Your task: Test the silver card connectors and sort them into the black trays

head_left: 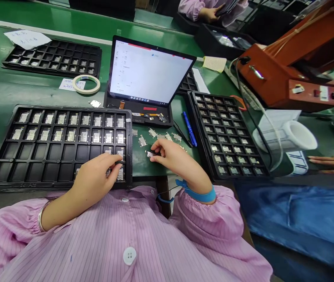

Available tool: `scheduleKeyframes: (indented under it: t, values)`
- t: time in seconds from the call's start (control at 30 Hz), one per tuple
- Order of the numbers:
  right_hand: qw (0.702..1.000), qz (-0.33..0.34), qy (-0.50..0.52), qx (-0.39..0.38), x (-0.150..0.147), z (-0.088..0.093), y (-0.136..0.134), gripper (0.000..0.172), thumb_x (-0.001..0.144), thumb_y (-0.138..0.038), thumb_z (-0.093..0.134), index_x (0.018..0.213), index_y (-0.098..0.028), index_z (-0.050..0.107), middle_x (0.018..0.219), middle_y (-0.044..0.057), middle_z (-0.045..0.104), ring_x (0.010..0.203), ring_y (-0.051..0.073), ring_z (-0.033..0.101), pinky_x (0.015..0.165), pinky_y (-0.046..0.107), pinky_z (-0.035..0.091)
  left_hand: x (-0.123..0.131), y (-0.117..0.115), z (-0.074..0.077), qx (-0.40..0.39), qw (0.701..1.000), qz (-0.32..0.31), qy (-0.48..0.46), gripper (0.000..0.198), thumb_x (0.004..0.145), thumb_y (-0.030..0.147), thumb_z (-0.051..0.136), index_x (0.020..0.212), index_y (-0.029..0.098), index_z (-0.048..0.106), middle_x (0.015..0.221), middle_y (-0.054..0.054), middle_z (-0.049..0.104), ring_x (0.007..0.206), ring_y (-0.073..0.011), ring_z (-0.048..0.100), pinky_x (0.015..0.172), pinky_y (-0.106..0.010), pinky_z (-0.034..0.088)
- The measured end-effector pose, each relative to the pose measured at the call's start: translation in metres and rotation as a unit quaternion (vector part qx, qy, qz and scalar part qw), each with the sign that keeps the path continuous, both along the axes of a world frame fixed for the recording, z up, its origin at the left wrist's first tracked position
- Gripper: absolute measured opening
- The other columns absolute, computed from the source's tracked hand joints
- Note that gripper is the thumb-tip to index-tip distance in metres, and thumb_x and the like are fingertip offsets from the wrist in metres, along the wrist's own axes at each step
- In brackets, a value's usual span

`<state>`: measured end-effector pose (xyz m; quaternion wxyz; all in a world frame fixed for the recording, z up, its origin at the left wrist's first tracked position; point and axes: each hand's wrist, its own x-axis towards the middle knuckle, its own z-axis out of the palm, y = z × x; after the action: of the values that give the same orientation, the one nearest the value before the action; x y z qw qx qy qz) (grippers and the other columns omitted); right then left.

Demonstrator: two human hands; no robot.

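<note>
Black plastic compartment tray [8, 168] lies under the left hand [95, 182], whose curled fingers [115, 167] dip into the tray's lower right cells, touching or just beside a small silver metal module [120, 174]; whether they pinch it, I cannot tell. Just right of that tray, the right hand [174, 156] pinches a second small silver metal module [149, 154] at its fingertips, above a green bench mat [143, 166]. Loose silver metal modules [142, 141] lie scattered on the mat just beyond those fingertips, between the tray and a second black plastic compartment tray [225, 133].

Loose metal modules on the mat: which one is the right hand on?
The module pinched by the right hand, lowest of the group; the others lie apart, untouched.
</note>
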<state>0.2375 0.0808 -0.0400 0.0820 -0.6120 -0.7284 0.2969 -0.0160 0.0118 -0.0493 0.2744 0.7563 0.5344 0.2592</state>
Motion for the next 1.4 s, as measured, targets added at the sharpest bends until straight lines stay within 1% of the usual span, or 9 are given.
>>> scheduleKeyframes:
  t: [0.3,0.5,0.6,0.7,0.83,0.93,1.03,1.13,1.4]
  values:
    - [0.999,0.008,0.05,0.019,0.0,0.001,0.0,0.016,0.073,-0.011,0.07,0.078,-0.02,0.057,0.072,-0.002,0.057,0.065,0.015,0.05,0.06,0.029,0.036,-0.001,-0.001,0.0,-0.013,1.0,-0.005,-0.005,0.023,0.095,0.02,0.052,0.111,0.017,0.067,0.084,-0.002,0.064,0.068,-0.0148,0.056,0.065,-0.029,0.043]
    - [0.979,-0.07,0.186,0.049,0.004,-0.015,0.006,0.013,0.074,-0.024,0.071,0.08,-0.021,0.06,0.071,-0.001,0.063,0.06,0.015,0.053,0.058,0.03,0.04,0.002,0.0,0.001,-0.028,0.999,-0.022,-0.022,0.022,0.094,0.02,0.052,0.109,0.017,0.068,0.082,-0.002,0.064,0.068,-0.015,0.056,0.065,-0.029,0.043]
    - [0.942,-0.135,0.304,0.046,-0.005,-0.018,0.004,0.02,0.071,-0.03,0.076,0.08,-0.021,0.06,0.074,0.001,0.065,0.061,0.015,0.057,0.057,0.029,0.044,0.008,0.003,0.002,-0.052,0.997,-0.032,-0.05,0.02,0.093,0.02,0.053,0.106,0.018,0.069,0.081,-0.002,0.065,0.069,-0.0151,0.057,0.066,-0.03,0.045]
    - [0.873,-0.196,0.446,0.015,-0.03,-0.013,-0.01,0.029,0.067,-0.032,0.081,0.082,-0.021,0.06,0.075,-0.001,0.064,0.055,0.01,0.053,0.045,0.022,0.038,0.017,0.006,0.004,-0.118,0.98,-0.013,-0.159,0.02,0.091,0.025,0.06,0.108,0.019,0.068,0.087,-0.003,0.069,0.075,-0.0159,0.062,0.067,-0.029,0.049]
    - [0.801,-0.209,0.556,-0.078,-0.067,-0.002,-0.04,0.034,0.066,-0.035,0.085,0.079,-0.021,0.056,0.064,-0.007,0.057,0.041,0.005,0.042,0.035,0.018,0.033,0.022,0.007,0.009,-0.247,0.898,0.031,-0.362,0.035,0.082,0.031,0.072,0.114,0.017,0.063,0.093,-0.005,0.072,0.085,-0.0174,0.069,0.067,-0.026,0.057]
    - [0.781,-0.193,0.577,-0.139,-0.077,0.003,-0.054,0.034,0.067,-0.035,0.086,0.079,-0.021,0.057,0.061,-0.006,0.059,0.046,0.008,0.053,0.04,0.018,0.045,0.017,0.004,0.016,-0.285,0.863,0.046,-0.414,0.023,0.082,0.027,0.073,0.101,0.015,0.066,0.082,-0.003,0.071,0.077,-0.0148,0.069,0.063,-0.022,0.058]
    - [0.791,-0.164,0.566,-0.164,-0.075,0.005,-0.06,0.031,0.071,-0.038,0.083,0.082,-0.02,0.061,0.062,-0.003,0.065,0.053,0.011,0.06,0.049,0.022,0.052,0.008,-0.001,0.023,-0.311,0.854,0.039,-0.416,0.018,0.082,0.026,0.073,0.096,0.015,0.068,0.079,-0.003,0.071,0.074,-0.0138,0.069,0.062,-0.02,0.057]
    - [0.823,-0.141,0.528,-0.154,-0.072,0.007,-0.064,0.031,0.073,-0.043,0.08,0.077,-0.019,0.061,0.057,-0.004,0.061,0.048,0.009,0.056,0.047,0.021,0.047,0.0,-0.005,0.023,-0.338,0.851,0.032,-0.401,0.02,0.082,0.028,0.073,0.097,0.015,0.068,0.078,-0.003,0.071,0.072,-0.0153,0.069,0.056,-0.02,0.056]
    - [0.884,-0.148,0.443,-0.01,-0.072,0.015,-0.074,0.022,0.084,-0.038,0.068,0.075,-0.02,0.058,0.064,-0.003,0.057,0.056,0.011,0.053,0.051,0.024,0.044,-0.006,-0.005,0.018,-0.335,0.851,0.034,-0.404,0.031,0.082,0.033,0.073,0.106,0.014,0.066,0.075,-0.003,0.07,0.065,-0.0149,0.068,0.051,-0.021,0.054]
